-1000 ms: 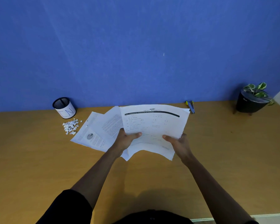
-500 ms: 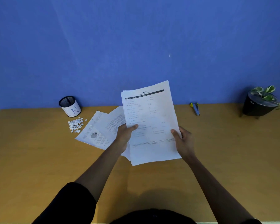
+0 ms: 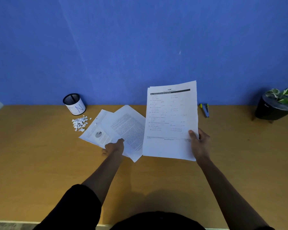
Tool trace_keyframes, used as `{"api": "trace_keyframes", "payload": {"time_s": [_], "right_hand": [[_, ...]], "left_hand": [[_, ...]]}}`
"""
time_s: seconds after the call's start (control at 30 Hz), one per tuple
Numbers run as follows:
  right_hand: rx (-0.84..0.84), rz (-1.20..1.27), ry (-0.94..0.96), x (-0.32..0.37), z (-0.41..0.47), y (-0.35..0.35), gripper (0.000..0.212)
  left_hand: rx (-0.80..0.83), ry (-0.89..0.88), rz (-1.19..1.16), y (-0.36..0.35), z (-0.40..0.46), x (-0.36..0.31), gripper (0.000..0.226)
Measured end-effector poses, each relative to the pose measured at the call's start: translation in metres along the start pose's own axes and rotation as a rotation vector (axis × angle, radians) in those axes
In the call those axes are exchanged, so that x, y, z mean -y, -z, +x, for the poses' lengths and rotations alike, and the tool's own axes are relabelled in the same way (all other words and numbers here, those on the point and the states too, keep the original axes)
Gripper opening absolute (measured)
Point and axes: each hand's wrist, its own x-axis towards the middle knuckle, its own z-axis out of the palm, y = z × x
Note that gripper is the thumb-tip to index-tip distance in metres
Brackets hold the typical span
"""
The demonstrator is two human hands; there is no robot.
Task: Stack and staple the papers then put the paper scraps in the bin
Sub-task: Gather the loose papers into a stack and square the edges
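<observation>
My right hand [image 3: 200, 143] grips the lower right edge of a small stack of printed sheets [image 3: 170, 120], held upright above the wooden table [image 3: 40, 163]. Two more printed sheets [image 3: 121, 128] lie fanned on the table to the left. My left hand [image 3: 114, 146] rests on their near edge, thumb on top of a sheet. A heap of white paper scraps [image 3: 80, 123] lies beside a black mesh bin [image 3: 74, 104] wrapped in white paper at the back left. A blue and yellow stapler [image 3: 205, 110] lies at the back, right of the held stack.
A dark pot with a green and white plant [image 3: 275, 107] stands at the back right. A blue wall runs along the table's far edge. The near table edge shows at the bottom.
My left hand has let go of the held stack and dropped onto the sheets lying on the table. My right hand alone has carried the stack to the right.
</observation>
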Motion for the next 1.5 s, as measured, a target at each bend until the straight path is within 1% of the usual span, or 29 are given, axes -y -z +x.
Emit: {"api": "trace_keyframes", "payload": {"time_s": [0.1, 0.17, 0.23, 0.3, 0.33, 0.37, 0.4, 0.47, 0.5, 0.53, 0.63, 0.67, 0.77, 0.83, 0.87, 1.0, 1.1, 1.23, 1.33, 1.47, 1.5], "right_hand": [[-0.002, -0.011, 0.01, 0.002, 0.0, 0.003, 0.014], [-0.003, -0.014, 0.015, 0.004, 0.0, 0.004, 0.014], [-0.004, -0.011, 0.009, 0.004, 0.001, 0.005, 0.014], [-0.008, -0.013, 0.003, 0.005, 0.003, 0.006, 0.013], [-0.008, -0.016, 0.004, 0.006, 0.003, 0.007, 0.013], [-0.008, -0.015, 0.006, 0.007, 0.005, 0.008, 0.013], [-0.007, -0.011, 0.007, 0.008, 0.005, 0.009, 0.013], [-0.004, -0.005, 0.006, 0.009, 0.007, 0.013, 0.013], [-0.004, -0.004, 0.007, 0.008, 0.008, 0.014, 0.013], [-0.006, -0.005, 0.009, 0.008, 0.008, 0.016, 0.013], [-0.009, -0.022, 0.018, 0.007, 0.01, 0.019, 0.012], [-0.006, -0.024, 0.019, 0.006, 0.011, 0.019, 0.012], [0.0, -0.026, 0.015, 0.002, 0.011, 0.018, 0.012], [0.005, -0.019, 0.009, 0.0, 0.011, 0.017, 0.012], [0.01, -0.014, 0.008, -0.001, 0.011, 0.017, 0.013], [0.022, 0.017, -0.011, -0.002, 0.012, 0.015, 0.015], [0.018, 0.034, -0.03, -0.001, 0.012, 0.013, 0.013], [0.02, 0.05, -0.046, 0.001, 0.01, 0.012, 0.014], [0.027, 0.049, -0.036, 0.001, 0.01, 0.011, 0.015], [0.051, 0.049, -0.037, 0.0, 0.014, 0.011, 0.015], [0.058, 0.048, -0.037, 0.0, 0.014, 0.011, 0.015]], "left_hand": [[-0.031, 0.07, 0.132, -0.003, 0.003, -0.001, 0.068], [-0.042, 0.112, 0.155, -0.005, -0.001, -0.008, 0.073], [-0.043, 0.115, 0.129, -0.009, -0.004, -0.011, 0.084], [-0.019, 0.157, 0.052, -0.03, 0.029, -0.002, 0.105], [-0.031, 0.173, 0.019, -0.051, 0.063, 0.008, 0.117], [-0.077, 0.188, 0.029, -0.085, 0.112, 0.025, 0.127], [-0.089, 0.207, 0.028, -0.109, 0.145, 0.039, 0.13], [-0.144, 0.189, 0.061, -0.138, 0.175, 0.052, 0.119], [-0.163, 0.187, 0.105, -0.128, 0.159, 0.043, 0.11], [-0.179, 0.172, 0.167, -0.102, 0.121, 0.029, 0.103], [-0.095, 0.21, 0.243, -0.036, 0.029, -0.006, 0.096], [-0.084, 0.236, 0.272, -0.026, 0.013, -0.015, 0.091], [-0.089, 0.267, 0.274, -0.018, 0.005, -0.03, 0.091], [-0.121, 0.284, 0.206, -0.023, 0.013, -0.031, 0.093], [-0.103, 0.293, 0.236, -0.023, 0.012, -0.032, 0.092], [-0.148, 0.277, 0.269, -0.025, 0.009, -0.034, 0.084], [-0.162, 0.26, 0.17, -0.029, 0.006, -0.033, 0.075], [-0.192, 0.193, -0.139, -0.033, 0.005, -0.026, 0.072], [-0.19, 0.176, -0.324, -0.028, -0.006, -0.023, 0.064], [-0.134, 0.03, -0.304, -0.018, -0.016, -0.01, 0.033], [-0.13, -0.015, -0.295, -0.015, -0.017, -0.007, 0.03]]}}
